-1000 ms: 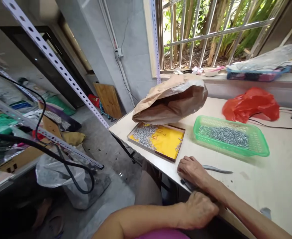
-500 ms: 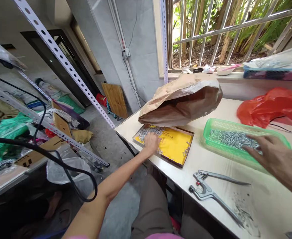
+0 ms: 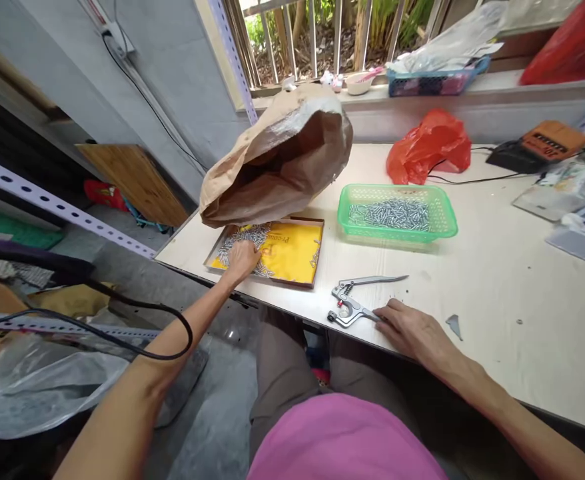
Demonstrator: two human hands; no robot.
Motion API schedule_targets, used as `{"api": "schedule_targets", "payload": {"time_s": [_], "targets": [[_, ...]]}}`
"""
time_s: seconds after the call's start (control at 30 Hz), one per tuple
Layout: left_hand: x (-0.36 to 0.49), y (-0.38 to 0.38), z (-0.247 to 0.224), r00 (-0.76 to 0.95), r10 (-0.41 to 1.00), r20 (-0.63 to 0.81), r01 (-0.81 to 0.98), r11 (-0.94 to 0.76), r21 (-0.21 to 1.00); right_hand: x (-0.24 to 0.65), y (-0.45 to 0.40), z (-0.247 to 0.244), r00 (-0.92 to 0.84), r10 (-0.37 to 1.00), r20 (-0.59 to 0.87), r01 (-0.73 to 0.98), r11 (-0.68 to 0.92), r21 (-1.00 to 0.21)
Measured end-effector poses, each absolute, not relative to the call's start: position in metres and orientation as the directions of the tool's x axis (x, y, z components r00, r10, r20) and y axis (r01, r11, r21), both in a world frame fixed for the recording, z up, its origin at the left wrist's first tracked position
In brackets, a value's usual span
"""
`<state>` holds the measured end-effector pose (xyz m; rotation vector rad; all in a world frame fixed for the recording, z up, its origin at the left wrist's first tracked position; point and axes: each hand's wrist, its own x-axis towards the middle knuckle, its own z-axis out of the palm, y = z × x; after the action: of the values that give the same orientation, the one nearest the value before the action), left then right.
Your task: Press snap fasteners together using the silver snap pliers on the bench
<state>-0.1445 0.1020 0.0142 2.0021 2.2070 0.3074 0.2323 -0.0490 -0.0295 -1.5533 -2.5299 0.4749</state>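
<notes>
The left hand [image 3: 243,259] reaches down into the left part of a shallow tray [image 3: 292,252], its fingers bent among small metal pieces [image 3: 261,235]; whether they pinch any of them cannot be told, as the back of the hand covers the fingertips. The tray sits close to the front edge of the table [image 3: 497,300], near the left corner, and the wrist crosses its low front rim. Behind it, a gaping paper bag [image 3: 272,167] leans over the back rim, so there is little height above that side (the front is the freer way in).

The right hand [image 3: 415,330] lies at the front edge of the table, fingers over the lower handle of the metal pliers [image 3: 353,311]; how firmly they wrap it cannot be made out. The pliers lie flat with handles spread, their head just behind the edge, the upper handle pointing right.

A narrow strip of tabletop parts the tray from a green basket [image 3: 397,235], which holds more metal pieces; a wider strip runs between basket and pliers. Beyond the basket lies a red plastic bag [image 3: 430,148]. To the right, past a small grey scrap [image 3: 454,327], a broad stretch of tabletop reaches toward a grey bin [image 3: 580,241].
</notes>
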Motion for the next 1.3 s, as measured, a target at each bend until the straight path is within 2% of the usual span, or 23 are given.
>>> {"api": "schedule_targets", "payload": {"time_s": [0.1, 0.2, 0.23, 0.3, 0.4, 0.47, 0.53, 0.67, 0.87, 1.13, 1.3], "targets": [[-0.131, 0.087, 0.022, -0.062, 0.99, 0.124, 0.988, 0.043, 0.151, 0.23, -0.047, -0.032, -0.473, 0.88, -0.025, 0.839, 0.442, -0.317], [-0.111, 0.073, 0.031, 0.036, 0.984, 0.174, 0.98, -0.069, 0.187, 0.228, -0.045, -0.028, -0.487, 0.873, -0.007, 0.835, 0.464, -0.296], [-0.105, 0.07, 0.033, 0.04, 0.984, 0.172, 0.969, -0.081, 0.234, 0.228, -0.044, -0.026, -0.488, 0.873, -0.003, 0.838, 0.467, -0.284], [-0.095, 0.066, 0.037, -0.001, 0.995, 0.103, 0.906, -0.043, 0.421, 0.23, -0.042, -0.022, -0.478, 0.878, 0.006, 0.85, 0.465, -0.247], [-0.079, 0.058, 0.04, -0.027, 0.976, -0.216, 0.621, 0.186, 0.761, 0.234, -0.039, -0.021, -0.464, 0.886, 0.024, 0.868, 0.46, -0.188], [-0.062, 0.045, 0.037, 0.075, 0.919, -0.386, 0.419, 0.322, 0.849, 0.235, -0.038, -0.021, -0.472, 0.882, 0.024, 0.867, 0.468, -0.169], [-0.042, 0.027, 0.031, 0.172, 0.872, -0.458, 0.325, 0.389, 0.862, 0.236, -0.037, -0.02, -0.479, 0.878, 0.008, 0.866, 0.474, -0.162], [-0.007, 0.001, 0.011, 0.22, 0.843, -0.491, 0.301, 0.42, 0.856, 0.236, -0.037, -0.019, -0.481, 0.877, -0.004, 0.868, 0.476, -0.142], [0.002, 0.004, -0.008, 0.212, 0.78, -0.589, 0.415, 0.474, 0.776, 0.238, -0.037, -0.022, -0.51, 0.859, 0.035, 0.85, 0.51, -0.131], [0.004, 0.013, -0.003, 0.22, 0.702, -0.678, 0.53, 0.497, 0.687, 0.237, -0.038, -0.024, -0.495, 0.867, 0.053, 0.856, 0.498, -0.141], [0.007, 0.018, 0.0, 0.217, 0.65, -0.728, 0.522, 0.553, 0.649, 0.237, -0.038, -0.022, -0.493, 0.866, 0.085, 0.854, 0.501, -0.143]]}}
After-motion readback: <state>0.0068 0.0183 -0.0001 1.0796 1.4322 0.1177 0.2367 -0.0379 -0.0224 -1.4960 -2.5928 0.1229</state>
